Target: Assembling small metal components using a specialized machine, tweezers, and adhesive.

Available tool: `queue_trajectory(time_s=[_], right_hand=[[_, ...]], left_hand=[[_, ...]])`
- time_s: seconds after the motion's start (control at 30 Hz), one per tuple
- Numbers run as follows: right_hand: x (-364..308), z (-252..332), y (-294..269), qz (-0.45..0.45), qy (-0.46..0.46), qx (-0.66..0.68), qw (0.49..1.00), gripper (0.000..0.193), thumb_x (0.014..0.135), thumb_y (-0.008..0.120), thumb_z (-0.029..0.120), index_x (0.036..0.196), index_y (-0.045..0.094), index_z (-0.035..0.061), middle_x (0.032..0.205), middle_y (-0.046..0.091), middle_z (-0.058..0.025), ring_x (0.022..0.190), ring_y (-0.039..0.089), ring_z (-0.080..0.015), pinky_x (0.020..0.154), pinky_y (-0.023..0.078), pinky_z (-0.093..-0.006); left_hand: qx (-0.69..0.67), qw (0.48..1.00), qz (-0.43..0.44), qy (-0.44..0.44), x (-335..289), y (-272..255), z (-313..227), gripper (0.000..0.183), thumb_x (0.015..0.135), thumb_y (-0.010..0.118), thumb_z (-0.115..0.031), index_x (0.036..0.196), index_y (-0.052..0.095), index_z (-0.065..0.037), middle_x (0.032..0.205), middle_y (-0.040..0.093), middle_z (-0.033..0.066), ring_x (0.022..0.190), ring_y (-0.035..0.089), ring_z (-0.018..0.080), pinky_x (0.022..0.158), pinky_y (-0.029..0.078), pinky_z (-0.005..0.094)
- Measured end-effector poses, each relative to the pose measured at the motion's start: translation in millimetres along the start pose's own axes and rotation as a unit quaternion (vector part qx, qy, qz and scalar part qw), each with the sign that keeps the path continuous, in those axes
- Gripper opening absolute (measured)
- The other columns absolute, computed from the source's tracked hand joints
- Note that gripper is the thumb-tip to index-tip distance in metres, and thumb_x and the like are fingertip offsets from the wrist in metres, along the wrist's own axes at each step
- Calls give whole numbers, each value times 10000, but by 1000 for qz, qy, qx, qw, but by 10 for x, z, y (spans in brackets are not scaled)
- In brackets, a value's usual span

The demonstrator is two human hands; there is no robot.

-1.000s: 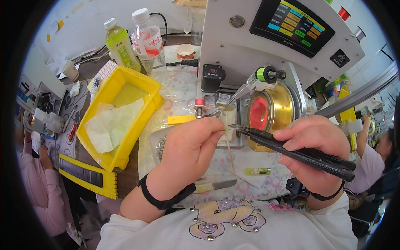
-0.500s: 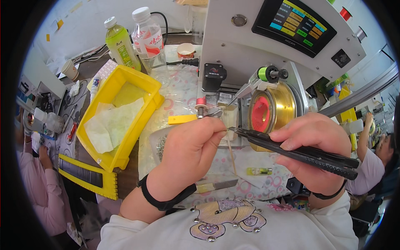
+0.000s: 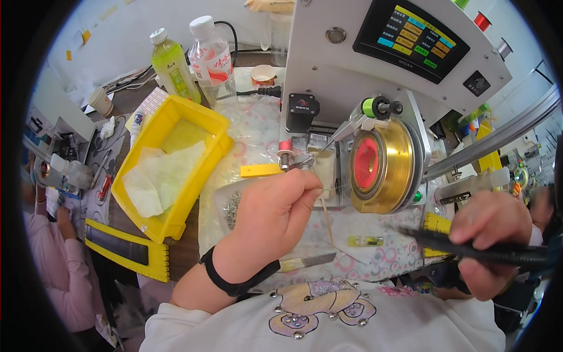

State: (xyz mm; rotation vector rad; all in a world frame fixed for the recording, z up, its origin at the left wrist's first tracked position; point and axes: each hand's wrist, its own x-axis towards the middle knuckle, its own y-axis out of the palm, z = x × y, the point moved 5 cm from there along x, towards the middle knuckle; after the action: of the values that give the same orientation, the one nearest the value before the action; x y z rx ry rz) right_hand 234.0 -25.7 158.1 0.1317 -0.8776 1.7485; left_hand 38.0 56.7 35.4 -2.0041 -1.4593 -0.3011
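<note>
My left hand (image 3: 272,208) is closed in a pinch in front of the machine, fingertips pressed together. What they hold is too fine to make out. My right hand (image 3: 492,226), blurred by motion, is off to the right, wrapped round a long black tool (image 3: 487,252) with a narrow tip pointing left; its exact kind is unclear. Between the hands and farther back sits a gold wheel (image 3: 402,170) with a red centre. Below the left fingertips lies a thin wooden stick (image 3: 328,220). A dish of small metal parts (image 3: 231,205) is partly hidden behind the left hand.
A grey machine with a screen (image 3: 410,38) fills the back right. Leftward are a yellow tray (image 3: 176,226) holding white sheets, a green drink bottle (image 3: 176,73) and a clear bottle (image 3: 214,64). A knife (image 3: 309,261) and small yellow-green tube (image 3: 365,241) lie nearer. Another person's sleeve (image 3: 56,264) shows at left.
My right hand has drawn the black tool away from the left fingertips, moving right and slightly down. My left hand has stayed nearly in place, still pinching.
</note>
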Motion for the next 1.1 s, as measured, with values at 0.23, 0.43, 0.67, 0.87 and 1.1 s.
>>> queue_trajectory(time_s=[0.23,0.43,0.67,0.87,1.1], right_hand=[[-816,-904,380,301,290,-417,807,149,696,599,82,843,580,62,801,578,-130,750,578,-313,653,462,-407],[-793,-1195,239,137,220,-343,903,197,763,595,88,957,614,60,826,600,-104,740,586,-281,658,471,-392],[-241,-1669,88,-110,216,70,968,159,823,640,111,939,617,5,719,583,-2,628,482,-50,567,406,-237],[-212,-1702,285,-51,238,204,948,202,821,622,71,996,616,-29,893,659,-62,819,593,-91,729,477,-258],[-276,-1638,244,-88,223,140,961,40,801,625,0,836,625,-20,778,611,-4,724,540,-61,653,451,-240]], left_hand=[[10,1000,-5,1,-17,128,-25,68,807,598,-16,870,585,-37,703,588,123,623,584,299,554,455,332],[44,998,-34,-20,45,309,-50,55,846,567,6,898,578,-11,674,534,49,576,486,111,547,395,230],[80,992,-24,-95,258,586,-114,77,871,542,-102,914,581,-51,713,602,176,629,593,347,556,456,375],[-91,972,5,-215,309,744,112,184,890,463,10,1021,592,-15,856,637,36,742,577,80,651,465,212],[-209,948,7,-241,274,756,238,166,907,477,-31,1046,565,-12,814,610,18,678,547,66,576,437,215]])
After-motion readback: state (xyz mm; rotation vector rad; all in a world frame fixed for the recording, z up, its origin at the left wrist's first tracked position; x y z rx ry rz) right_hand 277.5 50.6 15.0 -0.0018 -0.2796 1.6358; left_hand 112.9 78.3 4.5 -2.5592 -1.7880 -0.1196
